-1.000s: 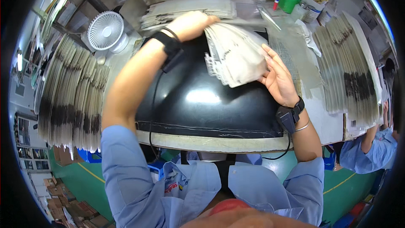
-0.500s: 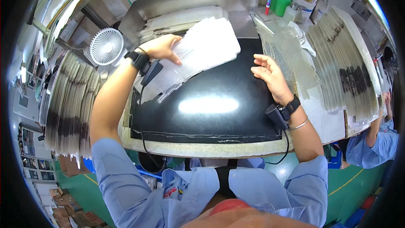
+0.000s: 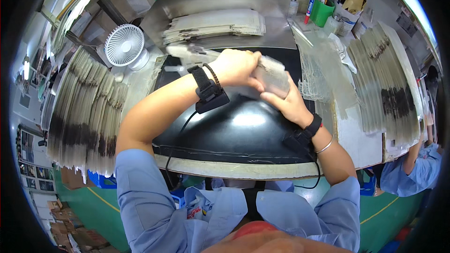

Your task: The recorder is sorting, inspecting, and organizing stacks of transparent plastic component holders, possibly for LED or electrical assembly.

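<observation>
A bundle of thin translucent plastic sheets (image 3: pixel 273 75) is held up on edge over a black mat (image 3: pixel 220 143). My left hand (image 3: pixel 238 67) closes around its left part, thumb toward me. At the right end, my right hand (image 3: pixel 292 103) grips the bundle between thumb and fingers; most of those fingers are hidden behind it. The sheets reach left behind my left wrist, where their end looks smeared by motion. Beyond the mat, a low pile of similar sheets (image 3: pixel 218 24) lies on a metal surface.
Tall stacks of sheets with dark-smudged edges stand at the left (image 3: pixel 84 112) and right (image 3: pixel 382 79). A white fan (image 3: pixel 125 46) sits at the far left. At the back right are a green cup (image 3: pixel 321 12), a marker (image 3: pixel 310 8) and bottles. Another person's arm (image 3: pixel 413 152) shows at far right.
The sheets have turned from lying flat and slanted to standing on edge. My left hand moved right and nearer with them; my right hand, empty before, now grips their right end.
</observation>
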